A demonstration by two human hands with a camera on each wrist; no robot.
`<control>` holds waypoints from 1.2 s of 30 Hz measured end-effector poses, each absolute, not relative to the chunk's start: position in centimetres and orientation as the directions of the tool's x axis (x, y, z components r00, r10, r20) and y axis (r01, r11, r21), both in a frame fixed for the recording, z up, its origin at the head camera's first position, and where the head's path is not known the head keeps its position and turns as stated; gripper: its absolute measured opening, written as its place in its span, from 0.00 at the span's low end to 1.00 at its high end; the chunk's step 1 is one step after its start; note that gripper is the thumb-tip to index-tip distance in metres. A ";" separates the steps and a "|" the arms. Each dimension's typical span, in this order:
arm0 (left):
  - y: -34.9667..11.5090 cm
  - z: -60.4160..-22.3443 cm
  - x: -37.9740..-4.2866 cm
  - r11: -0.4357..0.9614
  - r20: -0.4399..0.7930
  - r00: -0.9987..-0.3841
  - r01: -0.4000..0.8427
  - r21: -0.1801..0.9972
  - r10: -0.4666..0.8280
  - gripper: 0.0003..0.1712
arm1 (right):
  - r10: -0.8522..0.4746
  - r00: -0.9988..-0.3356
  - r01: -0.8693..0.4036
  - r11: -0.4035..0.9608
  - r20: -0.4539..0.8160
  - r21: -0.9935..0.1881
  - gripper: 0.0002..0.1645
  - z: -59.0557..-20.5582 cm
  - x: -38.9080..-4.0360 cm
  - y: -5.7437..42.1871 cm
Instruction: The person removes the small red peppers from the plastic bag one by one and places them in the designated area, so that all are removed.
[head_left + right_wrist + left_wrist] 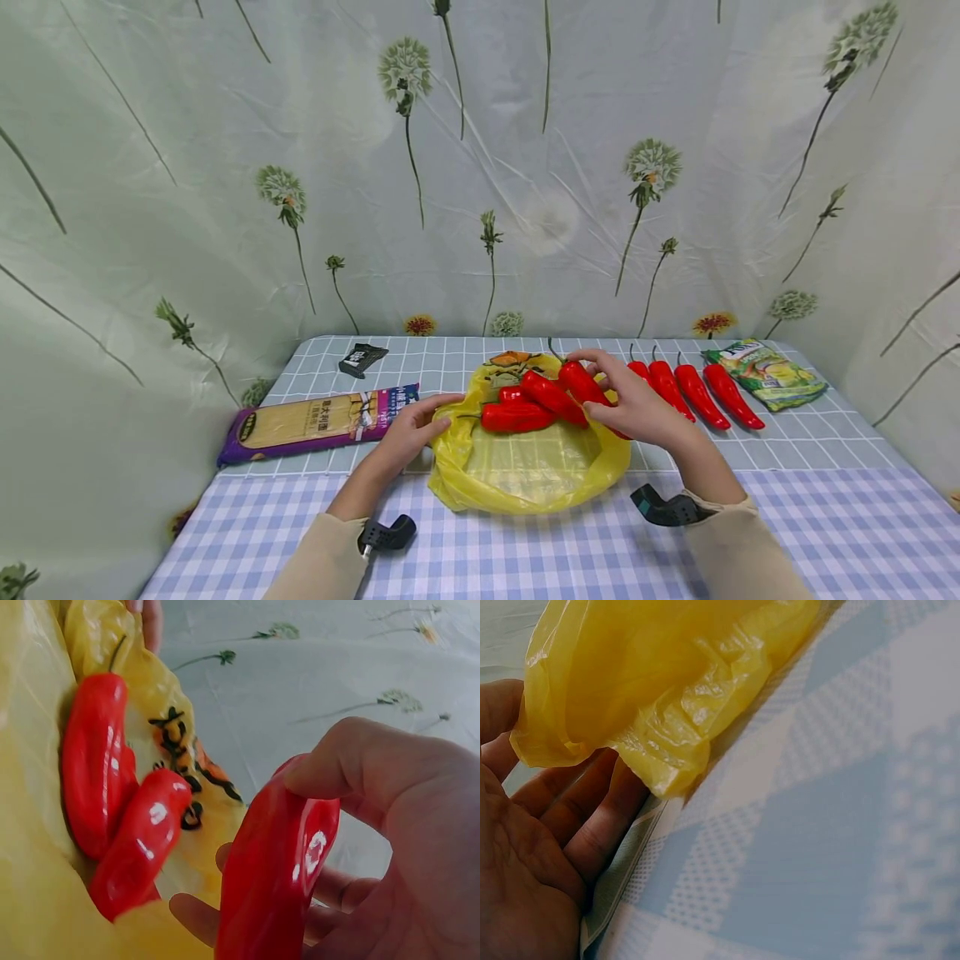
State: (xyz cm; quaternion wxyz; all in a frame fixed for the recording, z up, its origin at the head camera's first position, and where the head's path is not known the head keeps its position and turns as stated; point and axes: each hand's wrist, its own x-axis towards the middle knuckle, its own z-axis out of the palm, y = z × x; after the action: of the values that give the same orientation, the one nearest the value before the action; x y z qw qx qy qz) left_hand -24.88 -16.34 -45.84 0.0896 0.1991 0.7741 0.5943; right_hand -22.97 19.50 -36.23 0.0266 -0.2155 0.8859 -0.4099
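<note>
A yellow plastic bag (pixel 517 504) lies with its mouth spread wide, and several red peppers (pixel 517 417) rest inside it at the far side. My left hand (pixel 412 429) holds the bag's left rim; in the left wrist view the yellow film passes between thumb and fingers (pixel 592 840). At the bag's right side my right hand (pixel 637 404) grips one red pepper (pixel 274 870) between thumb and fingers, stem pointing away. In the right wrist view, this pepper is held beside the bag's opening, next to the peppers (pixel 94 765) inside.
Right of the bag, several red peppers (pixel 701 396) lie in a row, with a green-yellow packet (pixel 768 375) beyond them. A purple-edged pasta packet (pixel 307 425) lies at left, a small black packet (pixel 363 358) behind it. A floral curtain (pixel 525 167) closes off the back.
</note>
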 end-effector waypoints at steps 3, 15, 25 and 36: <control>-16.4 -45.8 -24.9 0.216 0.100 -0.903 0.206 0.954 0.417 0.26 | -0.376 -0.917 -0.344 0.586 0.130 -0.733 0.42 -36.0 -23.0 20.4; -16.5 -45.9 -25.1 0.242 0.090 -0.906 0.205 0.948 0.414 0.26 | -0.296 -0.953 -0.236 0.604 0.061 -0.761 0.42 -34.6 -22.6 24.6; -16.5 -45.9 -25.0 0.244 0.089 -0.906 0.205 0.948 0.414 0.26 | -0.241 -0.970 -0.142 0.636 -0.020 -0.759 0.42 -35.3 -23.1 27.3; -16.5 -46.2 -25.1 0.253 0.083 -0.911 0.199 0.947 0.405 0.25 | -0.283 -0.954 -0.120 0.658 -0.097 -0.744 0.38 -36.7 -23.5 29.4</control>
State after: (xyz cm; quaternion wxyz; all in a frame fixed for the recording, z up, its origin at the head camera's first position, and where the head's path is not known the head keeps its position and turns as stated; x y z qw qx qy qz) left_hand -25.09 -16.46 -46.15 0.0890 0.1918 0.7866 0.5801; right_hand -23.47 29.43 -36.75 0.1028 -0.1114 0.9046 -0.3984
